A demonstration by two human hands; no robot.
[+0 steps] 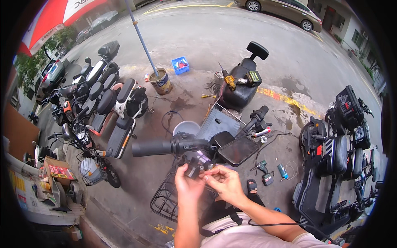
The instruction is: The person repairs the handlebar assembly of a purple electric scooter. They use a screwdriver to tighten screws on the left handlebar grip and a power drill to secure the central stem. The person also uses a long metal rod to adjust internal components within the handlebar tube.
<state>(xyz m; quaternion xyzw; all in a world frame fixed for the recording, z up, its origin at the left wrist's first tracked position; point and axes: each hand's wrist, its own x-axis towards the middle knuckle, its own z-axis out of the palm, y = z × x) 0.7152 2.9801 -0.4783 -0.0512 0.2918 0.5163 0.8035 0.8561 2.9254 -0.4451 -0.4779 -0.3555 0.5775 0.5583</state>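
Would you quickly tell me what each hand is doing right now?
Left hand: closed around a small black part.
Right hand: fingers pinching that part's end.

Both hands, left hand [188, 182] and right hand [225, 184], hold a small black part [193, 168] under the handlebar [165, 146].

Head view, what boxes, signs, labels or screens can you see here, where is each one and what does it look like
Dashboard screen: dark rounded panel on the scooter's handlebar, just above the hands, blank.
Cardboard box: far left by the wall, brown with a red and yellow printed top.
Crate: small blue open box on the pavement near the pole, holding small parts.
Paint can: at the pole's foot, round, with a yellow and white label.
Umbrella: top left, red and white, with lettering.
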